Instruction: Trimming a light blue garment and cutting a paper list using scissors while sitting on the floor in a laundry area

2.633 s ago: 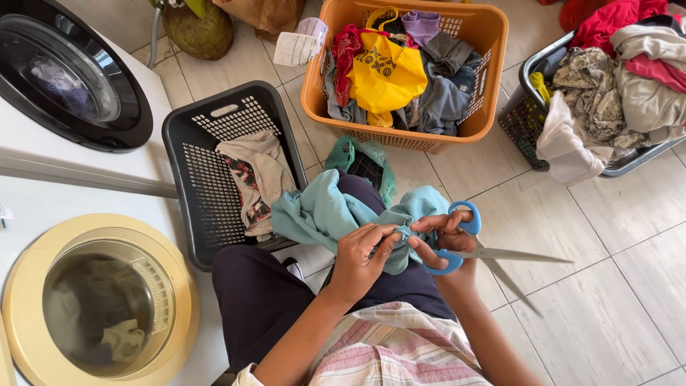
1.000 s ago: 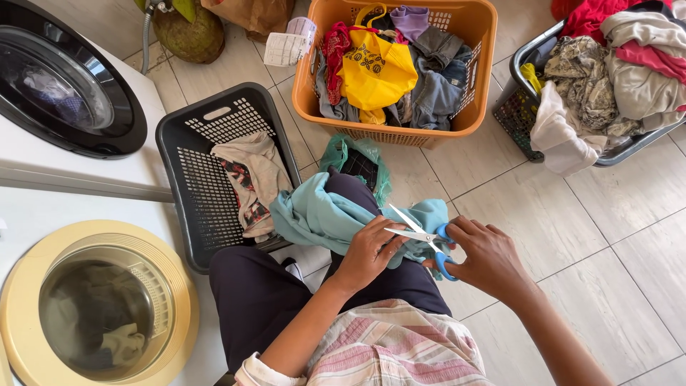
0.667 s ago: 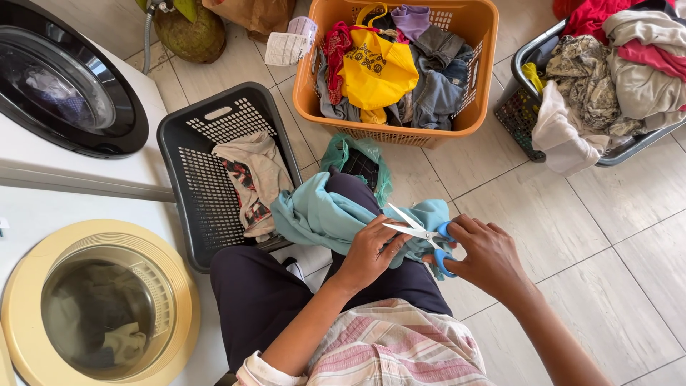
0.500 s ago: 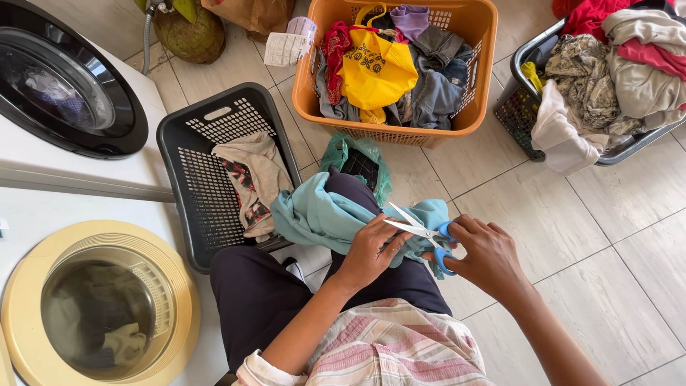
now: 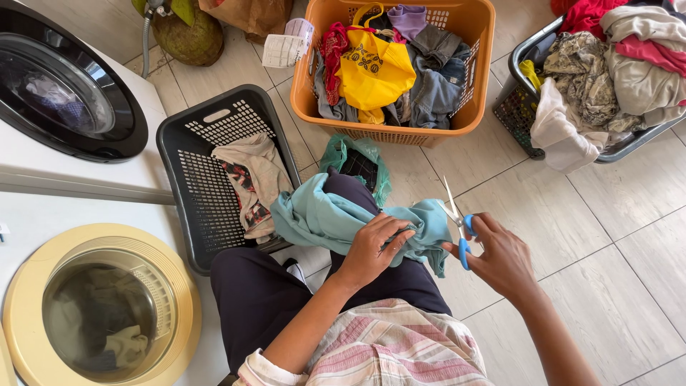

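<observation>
Left hand [image 5: 375, 246] is clamped on a fold of the teal cloth [image 5: 321, 214], fingers pinching it near the middle; the cloth is draped over the person's dark-trousered lap, one end hanging toward the black basket [image 5: 187, 191], the other bunched just beside the scissors [image 5: 457, 221]. Right hand [image 5: 500, 254] grips the blue-handled scissors, fingers through the loops, blades together and pointing up and away, just off the cloth's right edge, not touching it. Black basket sits left of the knee and holds a beige patterned garment [image 5: 254, 179]. Orange basket [image 5: 486, 43] ahead is full of clothes with a yellow bag [image 5: 375, 68] on top. Grey basket [image 5: 525, 107] at upper right is piled with laundry. Green bag [image 5: 357, 161] lies on the tile floor [image 5: 572, 236] beyond the knee. Two front-load washers at left, one with a dark door [image 5: 64, 86], one with a cream door [image 5: 100, 307].
</observation>
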